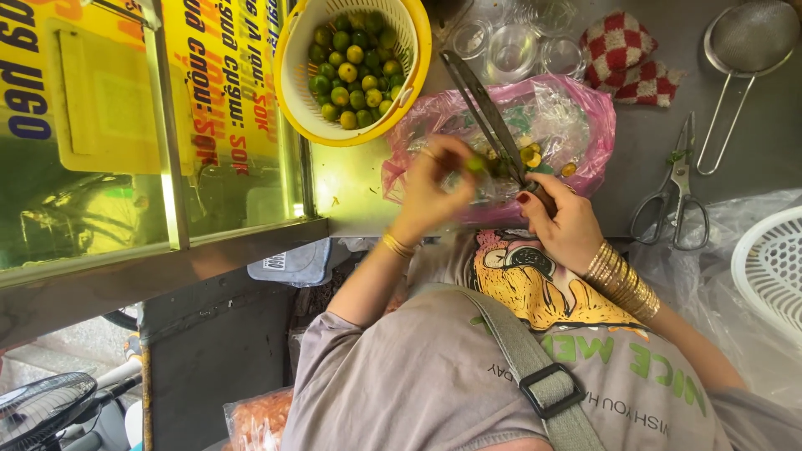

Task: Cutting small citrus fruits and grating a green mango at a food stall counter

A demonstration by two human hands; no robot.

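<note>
At frame centre, the left hand (434, 179) pinches a small green fruit (474, 164) over the pink bag (576, 117), which catches scraps; the right hand (561, 224) grips the knife (489, 117), blade meeting it.

Counted: one yellow basket (418, 50) at 12 o'clock holding limes (355, 63), too many to count; one strainer (743, 50) at 2; one scissors (672, 188) at 3; four glass cups (514, 42).
</note>
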